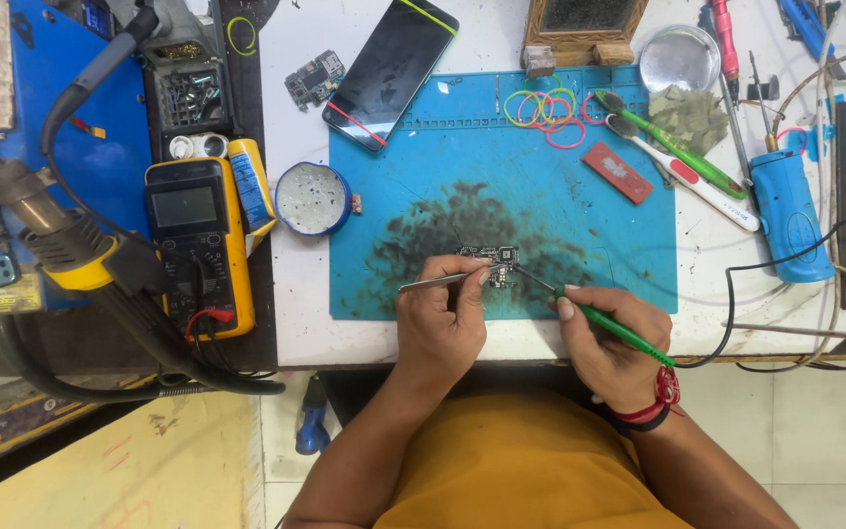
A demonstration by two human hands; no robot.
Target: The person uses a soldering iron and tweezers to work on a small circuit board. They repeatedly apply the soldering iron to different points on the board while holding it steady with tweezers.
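- A small circuit board [491, 261] lies flat on the blue mat [599, 245], near its front edge, long side running left to right
- The left hand [440, 318] pinches thin metal tweezers [447, 280]; their tip points right and touches the board
- The right hand [611, 338] pinches a green soldering iron [604, 321]; its tip points up-left at the board
- Coloured rubber bands [545, 108], two toothbrushes [678, 162] and a phone [391, 71] lie farther back, well apart from the board

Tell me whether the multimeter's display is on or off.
Cannot tell for sure: the yellow multimeter lies face up beside the blue mat, and its screen looks blank grey, no digits visible.
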